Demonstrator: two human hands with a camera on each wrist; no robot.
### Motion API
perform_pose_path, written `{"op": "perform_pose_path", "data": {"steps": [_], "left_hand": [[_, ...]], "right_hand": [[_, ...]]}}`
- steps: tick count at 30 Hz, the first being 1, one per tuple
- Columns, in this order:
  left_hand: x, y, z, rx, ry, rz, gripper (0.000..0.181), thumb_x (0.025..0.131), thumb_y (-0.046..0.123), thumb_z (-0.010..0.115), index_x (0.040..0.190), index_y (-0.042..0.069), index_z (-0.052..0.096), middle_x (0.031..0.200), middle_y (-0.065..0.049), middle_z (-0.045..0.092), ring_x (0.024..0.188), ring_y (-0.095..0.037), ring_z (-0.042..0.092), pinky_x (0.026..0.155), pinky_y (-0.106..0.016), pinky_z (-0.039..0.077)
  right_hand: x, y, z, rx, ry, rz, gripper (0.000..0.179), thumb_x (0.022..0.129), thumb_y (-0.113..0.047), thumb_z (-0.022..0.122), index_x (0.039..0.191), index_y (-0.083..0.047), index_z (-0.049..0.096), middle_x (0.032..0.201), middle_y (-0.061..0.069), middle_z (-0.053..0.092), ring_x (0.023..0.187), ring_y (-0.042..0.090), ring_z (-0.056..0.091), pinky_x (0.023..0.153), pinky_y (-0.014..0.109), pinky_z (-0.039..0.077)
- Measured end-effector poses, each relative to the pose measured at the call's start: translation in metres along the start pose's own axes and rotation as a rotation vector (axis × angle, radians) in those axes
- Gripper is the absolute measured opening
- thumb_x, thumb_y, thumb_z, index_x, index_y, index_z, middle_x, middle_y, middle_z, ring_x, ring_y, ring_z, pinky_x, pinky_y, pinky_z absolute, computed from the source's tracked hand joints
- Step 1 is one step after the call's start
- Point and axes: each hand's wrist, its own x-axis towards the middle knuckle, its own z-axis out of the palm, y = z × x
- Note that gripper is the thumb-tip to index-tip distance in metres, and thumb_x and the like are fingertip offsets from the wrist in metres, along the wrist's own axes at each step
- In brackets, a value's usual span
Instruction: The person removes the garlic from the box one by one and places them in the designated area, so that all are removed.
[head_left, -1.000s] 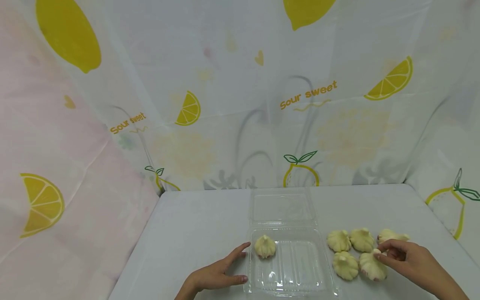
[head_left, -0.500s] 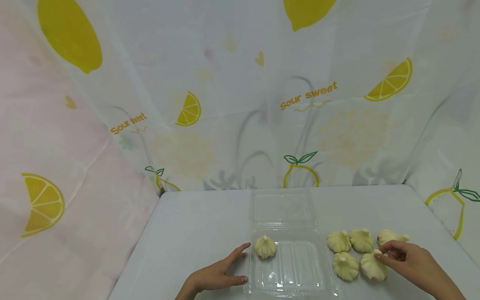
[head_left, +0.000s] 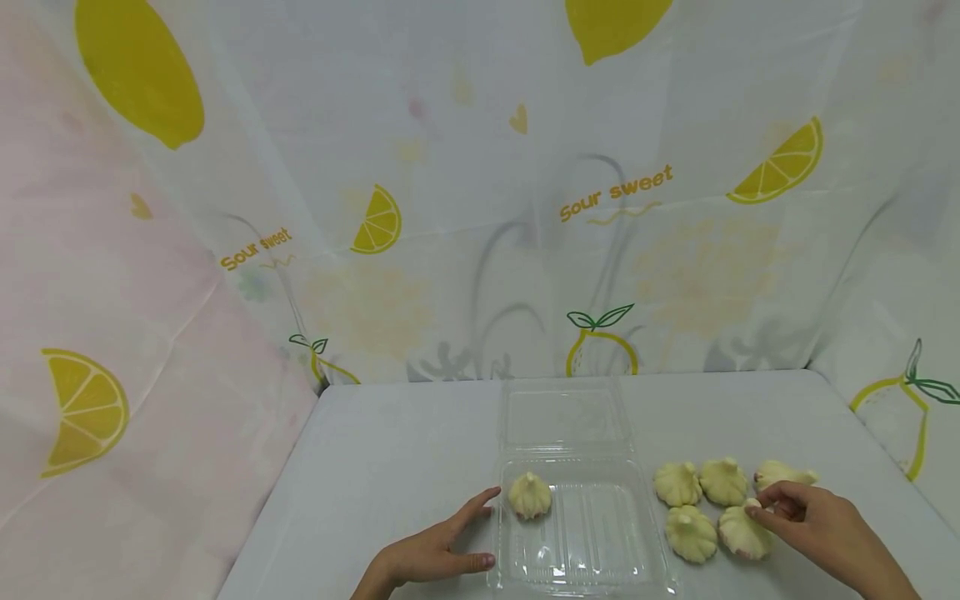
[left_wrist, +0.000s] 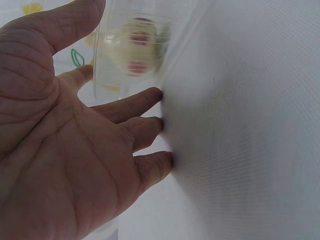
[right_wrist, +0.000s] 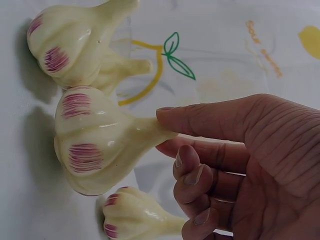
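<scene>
My right hand (head_left: 825,529) pinches the stem of a garlic bulb (right_wrist: 95,142) between thumb and forefinger, the other fingers curled below. That bulb (head_left: 745,532) is cream-coloured with purple streaks and stands at the front of a group of bulbs. On the left, my left hand (head_left: 438,546) has its fingers spread at the left side of a clear plastic clamshell box (head_left: 660,542). Its thumb and forefinger tips are right at the box wall, and in the left wrist view its other fingertips rest on the table. One garlic bulb (head_left: 530,496) sits inside the box, at its back left.
Several more garlic bulbs (head_left: 691,533) stand right of the box, close together, with one lying bulb (head_left: 783,475) behind my right hand. The box's open lid (head_left: 566,417) lies flat toward the back. A lemon-print cloth (head_left: 465,167) hangs behind the white table (head_left: 375,450).
</scene>
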Motion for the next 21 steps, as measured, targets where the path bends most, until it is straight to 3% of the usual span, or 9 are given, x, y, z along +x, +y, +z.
{"op": "perform_pose_path", "data": {"steps": [21], "left_hand": [[0.0007, -0.0027, 0.0006, -0.015, -0.006, 0.008, 0.079, 0.095, 0.040, 0.065, 0.156, 0.039, 0.014, 0.153, -0.020, 0.033, 0.142, -0.045, 0.019, 0.105, -0.071, 0.019]], "right_hand": [[-0.0016, -0.0008, 0.0030, -0.001, -0.024, -0.006, 0.037, 0.094, -0.042, 0.067, 0.103, -0.006, 0.068, 0.078, -0.004, 0.060, 0.067, 0.013, 0.053, 0.059, 0.031, 0.043]]}}
